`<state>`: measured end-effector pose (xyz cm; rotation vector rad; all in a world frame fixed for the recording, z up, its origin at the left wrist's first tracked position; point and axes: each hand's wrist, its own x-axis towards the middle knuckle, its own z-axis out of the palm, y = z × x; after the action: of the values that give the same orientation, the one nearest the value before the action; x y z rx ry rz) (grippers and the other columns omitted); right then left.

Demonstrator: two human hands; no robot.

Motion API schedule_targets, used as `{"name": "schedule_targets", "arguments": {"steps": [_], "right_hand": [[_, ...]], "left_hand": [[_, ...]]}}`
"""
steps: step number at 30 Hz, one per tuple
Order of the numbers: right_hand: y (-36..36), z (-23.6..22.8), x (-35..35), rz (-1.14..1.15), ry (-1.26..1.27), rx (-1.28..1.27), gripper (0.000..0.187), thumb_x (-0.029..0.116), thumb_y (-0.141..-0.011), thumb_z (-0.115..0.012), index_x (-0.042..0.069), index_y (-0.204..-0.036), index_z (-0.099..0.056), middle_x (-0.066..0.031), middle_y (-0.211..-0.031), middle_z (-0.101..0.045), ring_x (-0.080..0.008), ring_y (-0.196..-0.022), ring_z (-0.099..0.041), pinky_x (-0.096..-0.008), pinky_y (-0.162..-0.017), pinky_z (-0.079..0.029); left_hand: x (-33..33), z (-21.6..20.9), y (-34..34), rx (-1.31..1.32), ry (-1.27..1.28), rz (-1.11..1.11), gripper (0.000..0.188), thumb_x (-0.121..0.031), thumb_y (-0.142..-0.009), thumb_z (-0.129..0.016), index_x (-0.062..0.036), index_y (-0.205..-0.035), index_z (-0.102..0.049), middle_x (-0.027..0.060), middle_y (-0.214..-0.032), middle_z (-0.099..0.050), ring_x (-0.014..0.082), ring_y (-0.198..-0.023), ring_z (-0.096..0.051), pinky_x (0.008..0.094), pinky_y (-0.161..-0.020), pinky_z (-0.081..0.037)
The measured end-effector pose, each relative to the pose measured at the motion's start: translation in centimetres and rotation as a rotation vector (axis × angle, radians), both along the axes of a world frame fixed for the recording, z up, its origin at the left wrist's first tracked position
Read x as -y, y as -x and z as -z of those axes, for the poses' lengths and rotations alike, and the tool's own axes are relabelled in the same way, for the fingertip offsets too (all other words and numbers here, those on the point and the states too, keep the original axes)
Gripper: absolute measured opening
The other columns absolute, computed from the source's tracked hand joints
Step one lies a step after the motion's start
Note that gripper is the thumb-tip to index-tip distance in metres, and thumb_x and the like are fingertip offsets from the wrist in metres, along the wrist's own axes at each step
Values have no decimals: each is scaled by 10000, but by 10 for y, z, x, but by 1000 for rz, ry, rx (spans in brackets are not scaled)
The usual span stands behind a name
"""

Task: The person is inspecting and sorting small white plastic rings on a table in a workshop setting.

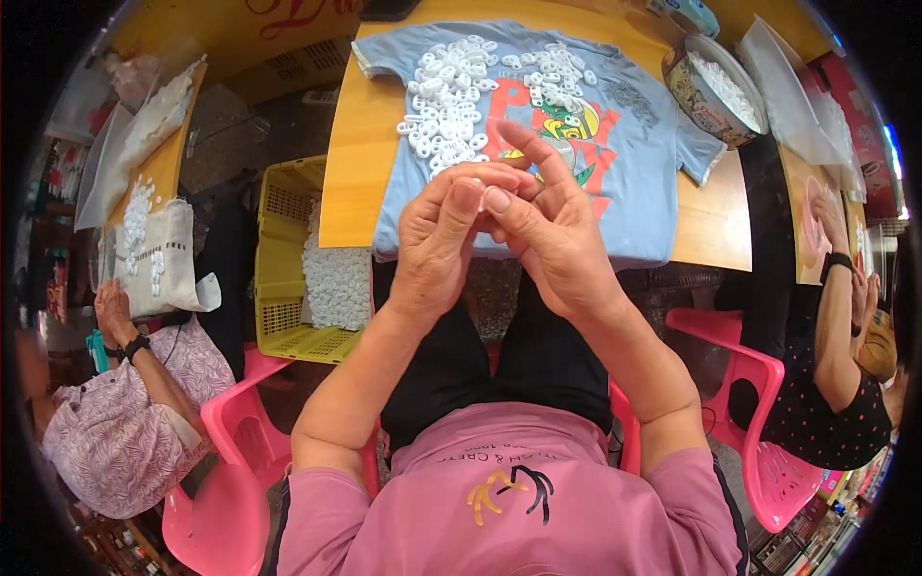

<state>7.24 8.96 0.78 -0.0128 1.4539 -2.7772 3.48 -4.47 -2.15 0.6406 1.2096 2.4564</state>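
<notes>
My left hand [444,226] and my right hand [557,230] meet in front of me over the near edge of a light blue printed T-shirt [634,163]. Both thumbs press toward a small white plastic piece [481,189], mostly hidden by the fingers. The right index finger points up and away from the pinch. Just beyond my hands, a long heap of white oval plastic pieces with holes [447,106] lies on the shirt. A smaller group of the same pieces [557,72] sits to its right.
The shirt covers a wooden table [351,182]. A round tub of white pieces [715,91] stands at the far right. A yellow crate [288,259] on the left holds many more. People sit at both sides, by pink chairs [245,422], at other tables.
</notes>
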Motion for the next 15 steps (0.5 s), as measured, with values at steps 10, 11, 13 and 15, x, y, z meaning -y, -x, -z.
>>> {"name": "schedule_targets", "arguments": {"steps": [10, 11, 13, 15], "right_hand": [[23, -10, 17, -253, -330, -83, 427, 105, -942, -619, 16, -1341, -495, -76, -962, -663, -124, -823, -625, -258, -741, -511], [31, -10, 8, -126, -493, -85, 284, 100, -939, -618, 11, -1208, -615, -52, -952, -671, -106, -800, -623, -247, -726, -508], [62, 6, -20, 163, -1008, -326, 208, 85, -915, -635, 13, -1106, -673, -47, -952, -679, -91, -785, -618, -243, -707, -502], [92, 16, -49, 351, -1233, -429, 177, 76, -883, -644, 35, -1047, -698, -59, -932, -681, -129, -727, -625, -259, -683, -498]], "left_hand": [[88, -12, -10, -242, 265, -226, 334, -232, -1026, -455, 33, -1203, -551, 192, -1219, -592, 224, -1081, -589, 360, -968, -452], [101, -10, -9, -271, 300, -263, 322, -221, -1023, -461, 34, -1196, -553, 184, -1167, -615, 225, -1040, -606, 364, -955, -461], [135, -5, -11, -188, 322, -284, 311, -206, -1018, -472, 36, -1196, -553, 173, -1129, -623, 221, -1010, -614, 364, -944, -468], [169, 1, -12, -43, 425, -333, 312, -165, -991, -533, 27, -1237, -542, 134, -1088, -632, 194, -981, -614, 347, -926, -472]]}}
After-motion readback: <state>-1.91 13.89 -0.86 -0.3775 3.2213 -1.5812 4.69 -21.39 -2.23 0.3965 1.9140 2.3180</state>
